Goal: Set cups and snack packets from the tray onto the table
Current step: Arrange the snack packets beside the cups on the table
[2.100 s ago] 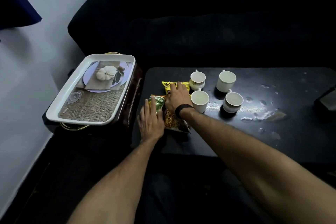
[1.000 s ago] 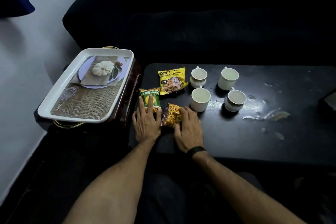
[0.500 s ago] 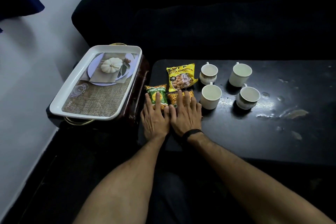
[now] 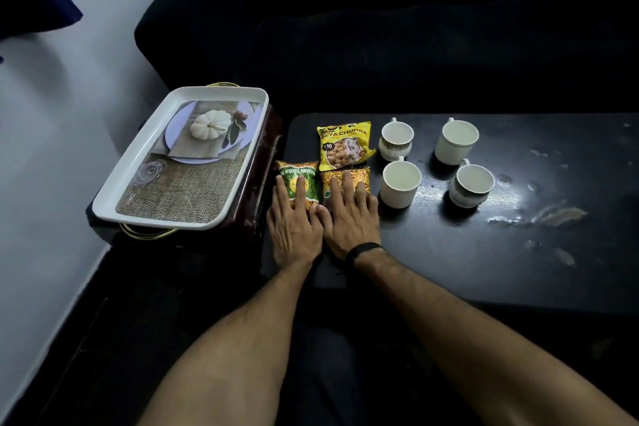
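Observation:
Three snack packets lie at the left end of the black table: a yellow one farthest back, a green one and an orange one in front of it. My left hand lies flat on the green packet with its fingers spread. Beside it, thumbs touching, my right hand lies flat on the orange packet. Several white cups stand in two rows right of the packets, such as the near one and the far right one. The white tray sits left of the table on a dark stand.
The tray shows only its printed liner with a pumpkin picture. A dark sofa runs behind the table. A pale wall stands at the left. Wet smears mark the table's right half.
My right hand pulled the orange packet from under the yellow one toward the front, then slid it up beside the green packet. Both hands now lie flat side by side.

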Available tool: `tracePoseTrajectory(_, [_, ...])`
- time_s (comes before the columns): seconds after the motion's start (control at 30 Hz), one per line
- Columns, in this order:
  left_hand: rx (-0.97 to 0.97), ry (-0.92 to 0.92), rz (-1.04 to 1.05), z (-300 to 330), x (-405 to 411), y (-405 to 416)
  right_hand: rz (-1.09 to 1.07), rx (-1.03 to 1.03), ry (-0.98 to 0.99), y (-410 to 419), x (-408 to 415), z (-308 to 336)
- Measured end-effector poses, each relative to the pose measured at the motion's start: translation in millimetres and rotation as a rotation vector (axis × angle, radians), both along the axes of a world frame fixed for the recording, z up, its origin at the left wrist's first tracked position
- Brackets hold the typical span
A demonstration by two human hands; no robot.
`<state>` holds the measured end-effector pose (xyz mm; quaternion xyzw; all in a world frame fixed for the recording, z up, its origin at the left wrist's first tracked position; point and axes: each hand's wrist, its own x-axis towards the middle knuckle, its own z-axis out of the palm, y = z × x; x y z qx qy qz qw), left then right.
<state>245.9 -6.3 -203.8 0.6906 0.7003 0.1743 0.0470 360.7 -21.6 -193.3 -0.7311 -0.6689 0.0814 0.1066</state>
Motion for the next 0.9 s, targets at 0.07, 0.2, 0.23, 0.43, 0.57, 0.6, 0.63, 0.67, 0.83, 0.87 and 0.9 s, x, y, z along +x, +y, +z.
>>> tracePoseTrajectory(0.07, [0.003, -0.005, -0.002, 0, 0, 0, 0.007, 0.033, 0.042, 2, 0, 8])
tracePoseTrajectory(0.2, [0.003, -0.015, -0.003, -3, 0, 0, 0.017, 0.183, 0.070, 36, 3, 35])
tracePoseTrajectory(0.23, [0.009, -0.013, -0.001, -3, -1, 0, 0.002, 0.132, 0.061, 48, 6, 40])
tracePoseTrajectory(0.43, [0.009, -0.018, 0.015, -4, 1, 2, 0.052, -0.194, -0.026, 87, 15, 27])
tracePoseTrajectory(0.57, [0.006, -0.010, -0.002, -7, 0, 2, 0.041, -0.222, 0.009, 107, 12, 23])
tracePoseTrajectory(0.6, [0.007, -0.007, -0.008, -7, 0, 3, 0.036, -0.224, 0.008, 110, 12, 23])
tracePoseTrajectory(0.63, [0.011, -0.009, -0.013, -8, -1, 3, 0.033, -0.226, 0.008, 113, 13, 22])
tracePoseTrajectory(0.67, [0.013, -0.014, -0.020, -8, -1, 3, 0.030, -0.227, 0.010, 115, 15, 22])
tracePoseTrajectory(0.83, [0.022, -0.041, -0.051, -7, -1, 3, 0.018, -0.081, 0.079, 98, 12, 29])
tracePoseTrajectory(0.87, [0.026, -0.049, -0.050, -7, -1, 3, 0.008, -0.015, 0.090, 88, 10, 30])
tracePoseTrajectory(0.9, [0.030, -0.056, -0.054, -7, -1, 2, -0.002, 0.046, 0.104, 78, 9, 30])
